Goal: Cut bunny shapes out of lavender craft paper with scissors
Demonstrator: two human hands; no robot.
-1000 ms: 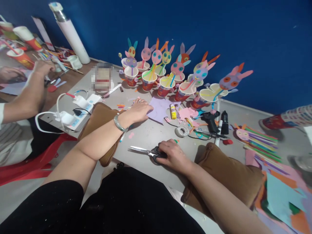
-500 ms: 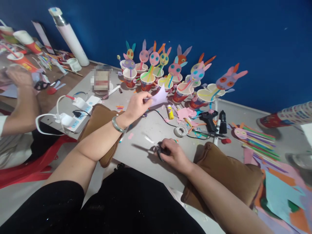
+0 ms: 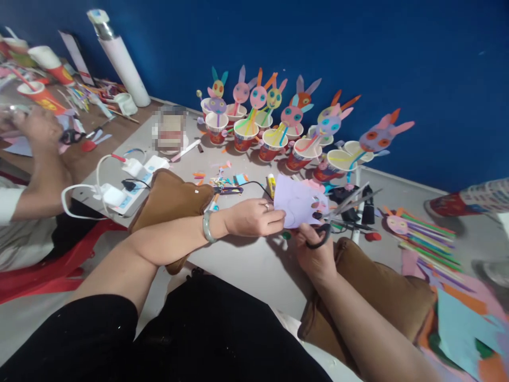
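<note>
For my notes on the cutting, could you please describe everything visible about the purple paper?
The purple paper is a pale lilac sheet, thin and flat, with faint outlines drawn on it. It is held above the table, pinched at its left edge by the left hand. The scissors in the right hand meet its right edge, blades open.

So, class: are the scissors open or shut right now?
Open: the scissors' blades spread apart beside the lilac paper, handles in the right hand.

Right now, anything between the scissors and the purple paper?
Nothing visible. The right hand holds the scissors with blades open at the right edge of the purple paper, which the left hand holds up above the table.
</note>
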